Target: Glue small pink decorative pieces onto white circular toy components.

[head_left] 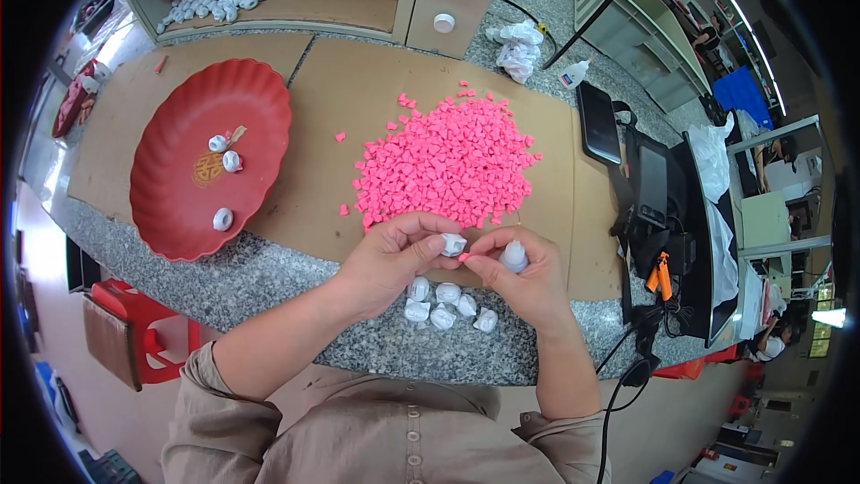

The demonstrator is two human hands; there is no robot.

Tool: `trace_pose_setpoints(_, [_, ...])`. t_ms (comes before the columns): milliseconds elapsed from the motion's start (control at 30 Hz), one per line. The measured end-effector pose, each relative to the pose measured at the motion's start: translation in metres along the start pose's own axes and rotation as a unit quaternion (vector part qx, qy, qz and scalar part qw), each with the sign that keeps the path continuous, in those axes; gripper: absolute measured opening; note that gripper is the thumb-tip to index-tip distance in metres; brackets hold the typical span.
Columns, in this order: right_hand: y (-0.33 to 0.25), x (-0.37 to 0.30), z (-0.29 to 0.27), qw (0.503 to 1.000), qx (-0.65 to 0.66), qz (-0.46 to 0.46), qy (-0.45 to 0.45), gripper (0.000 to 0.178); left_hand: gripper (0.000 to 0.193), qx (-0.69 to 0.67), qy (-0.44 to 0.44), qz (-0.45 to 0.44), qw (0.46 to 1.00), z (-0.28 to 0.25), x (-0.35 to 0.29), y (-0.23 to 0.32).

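Observation:
My left hand (394, 255) pinches a small white rounded piece (453, 246) between thumb and fingers. Close beside it, my right hand (530, 282) grips a small white squeeze bottle (514, 256), and its thumb and fingertip hold a tiny pink piece (463, 257) right at the white one. Whether the two pieces touch, I cannot tell. Just beyond both hands spreads a heap of small pink pieces (448, 161) on brown cardboard (313, 152). Several more white rounded pieces (442, 316) lie on the speckled stone counter (358, 341) below my hands.
To the left sits a red scalloped tray (170, 206) with three white pieces. A metal box (421, 0) with a green light stands behind, many white and greyish pieces inside. At right are a phone (598, 123), another white bottle (574, 73), crumpled plastic (517, 49) and black cables.

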State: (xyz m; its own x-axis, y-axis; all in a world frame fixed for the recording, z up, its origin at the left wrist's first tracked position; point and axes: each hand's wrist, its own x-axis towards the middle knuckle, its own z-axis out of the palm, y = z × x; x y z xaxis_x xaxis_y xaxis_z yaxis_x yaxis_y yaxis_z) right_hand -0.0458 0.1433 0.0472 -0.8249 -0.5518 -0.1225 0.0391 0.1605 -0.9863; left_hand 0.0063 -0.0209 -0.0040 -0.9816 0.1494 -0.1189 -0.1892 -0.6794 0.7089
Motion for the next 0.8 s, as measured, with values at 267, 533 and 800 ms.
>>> trace_pose_setpoints(267, [0.004, 0.004, 0.001, 0.999, -0.03, -0.002, 0.013, 0.009, 0.019, 0.08, 0.001, -0.015, 0.997, 0.003, -0.003, 0.002])
trace_pose_setpoints(533, [0.013, 0.003, 0.008, 0.999, -0.026, 0.003, 0.044, 0.011, 0.018, 0.083, 0.005, -0.014, 0.996, 0.008, -0.003, 0.005])
trace_pose_setpoints(800, [0.014, 0.004, 0.012, 0.998, 0.055, -0.008, 0.018, 0.007, 0.016, 0.038, 0.029, 0.007, 0.999, 0.008, -0.003, 0.003])
